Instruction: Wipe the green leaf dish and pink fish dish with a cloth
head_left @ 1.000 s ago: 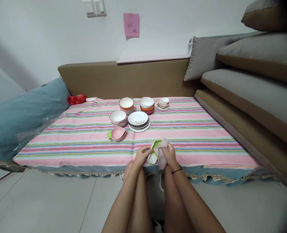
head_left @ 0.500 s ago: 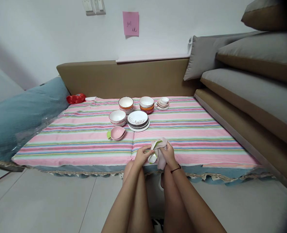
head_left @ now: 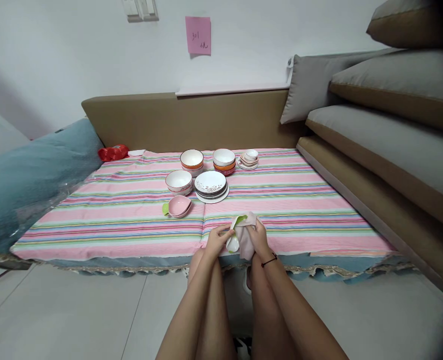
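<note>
My left hand (head_left: pixel 217 239) grips the left side of a small white-and-green ceramic dish (head_left: pixel 233 244), whose exact shape is partly hidden by cloth. A pale pinkish cloth (head_left: pixel 245 245) is bunched in my right hand (head_left: pixel 258 237) and lies against the dish, its lower end hanging down. Both hands are closed, above my knees at the front edge of the striped cover. Left of them rest pink bowls (head_left: pixel 178 205) with a green leaf-shaped handle. Behind these stands a stack of plates (head_left: pixel 210 183), the top one white with a dark floral pattern.
Stacked bowls (head_left: pixel 191 159), a white bowl (head_left: pixel 178 181), orange and white bowls (head_left: pixel 224 158) and small dishes (head_left: pixel 249 159) stand farther back on the striped cover (head_left: pixel 281 200). Cushions (head_left: pixel 386 130) are piled at right. A red bundle (head_left: pixel 113 152) lies near the blue cushion (head_left: pixel 37 175).
The dish and cloth have turned slightly between my hands, and the cloth has shifted over the dish's upper part. The whole view has slid a little; the stacked tableware stays put.
</note>
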`<state>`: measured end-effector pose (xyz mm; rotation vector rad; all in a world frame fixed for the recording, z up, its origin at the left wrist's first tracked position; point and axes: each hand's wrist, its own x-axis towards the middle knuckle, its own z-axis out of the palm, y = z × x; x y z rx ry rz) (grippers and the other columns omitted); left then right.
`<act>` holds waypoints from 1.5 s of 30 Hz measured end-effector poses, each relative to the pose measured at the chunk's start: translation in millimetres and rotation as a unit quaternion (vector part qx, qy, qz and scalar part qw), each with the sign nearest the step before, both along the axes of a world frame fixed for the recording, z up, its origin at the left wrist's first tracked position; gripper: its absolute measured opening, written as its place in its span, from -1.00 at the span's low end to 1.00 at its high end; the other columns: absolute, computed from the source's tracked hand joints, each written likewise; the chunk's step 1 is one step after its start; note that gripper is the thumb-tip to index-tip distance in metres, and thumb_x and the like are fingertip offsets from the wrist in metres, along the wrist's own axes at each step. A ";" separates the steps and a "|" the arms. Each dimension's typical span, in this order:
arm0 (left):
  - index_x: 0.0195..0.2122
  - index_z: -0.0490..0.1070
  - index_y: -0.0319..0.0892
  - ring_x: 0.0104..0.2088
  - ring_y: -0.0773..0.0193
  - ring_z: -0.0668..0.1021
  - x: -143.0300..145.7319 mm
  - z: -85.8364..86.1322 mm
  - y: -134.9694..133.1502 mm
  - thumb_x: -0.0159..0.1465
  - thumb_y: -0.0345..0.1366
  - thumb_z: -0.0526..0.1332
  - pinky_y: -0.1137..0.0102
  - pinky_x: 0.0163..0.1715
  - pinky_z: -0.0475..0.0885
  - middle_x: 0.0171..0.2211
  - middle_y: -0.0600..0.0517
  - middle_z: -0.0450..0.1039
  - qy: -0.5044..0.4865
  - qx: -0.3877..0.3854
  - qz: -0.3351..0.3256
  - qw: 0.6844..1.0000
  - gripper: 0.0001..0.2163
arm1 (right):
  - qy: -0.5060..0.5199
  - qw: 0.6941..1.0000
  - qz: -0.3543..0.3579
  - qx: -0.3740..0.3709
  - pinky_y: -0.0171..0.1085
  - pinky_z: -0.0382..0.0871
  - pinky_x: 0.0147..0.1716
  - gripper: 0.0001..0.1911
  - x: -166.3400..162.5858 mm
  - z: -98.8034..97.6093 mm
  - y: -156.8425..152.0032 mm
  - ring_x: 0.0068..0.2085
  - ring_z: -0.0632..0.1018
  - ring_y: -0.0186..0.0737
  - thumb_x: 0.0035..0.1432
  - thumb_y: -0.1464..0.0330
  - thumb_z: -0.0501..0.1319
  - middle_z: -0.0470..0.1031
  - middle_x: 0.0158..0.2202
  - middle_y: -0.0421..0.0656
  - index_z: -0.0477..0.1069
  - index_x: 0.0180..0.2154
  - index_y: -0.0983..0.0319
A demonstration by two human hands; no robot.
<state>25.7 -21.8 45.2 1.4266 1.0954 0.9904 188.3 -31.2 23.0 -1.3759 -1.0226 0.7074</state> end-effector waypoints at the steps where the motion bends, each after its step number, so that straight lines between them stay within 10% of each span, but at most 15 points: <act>1: -0.21 0.57 -0.24 -0.13 0.02 0.56 -0.1 -0.1 0.1 0.02 -0.10 0.30 0.21 -0.09 0.40 -0.16 -0.13 0.56 0.001 -0.001 0.003 1.000 -0.63 | 0.000 1.000 0.001 0.002 -0.22 0.31 -0.21 -0.77 -0.1 -0.2 0.5 -0.26 0.46 -0.13 -0.04 0.23 0.17 0.50 -0.32 -0.11 0.42 -0.36 0.24; 17: -0.31 0.58 -0.26 -0.38 0.19 0.53 -1.2 0.0 1.3 -0.06 -0.01 0.31 0.39 -0.40 0.39 -0.35 -0.06 0.57 -0.040 -0.048 0.042 0.997 -0.58 | 0.055 0.998 0.023 -0.002 -0.19 0.33 -0.11 -0.59 -2.2 5.2 0.0 -0.13 0.49 -0.07 -0.03 0.23 0.17 0.54 -0.22 -0.07 0.48 -0.15 0.28; 45: -0.25 0.58 -0.23 -0.19 0.05 0.58 -0.3 5.1 -5.6 0.00 -0.09 0.32 0.24 -0.16 0.44 -0.21 -0.12 0.57 -0.032 -0.002 0.023 0.999 -0.64 | 0.007 1.000 0.015 -0.004 -0.17 0.36 -0.21 -0.64 -0.1 3.8 -1.2 -0.22 0.47 -0.09 -0.08 0.24 0.19 0.53 -0.29 -0.08 0.47 -0.23 0.27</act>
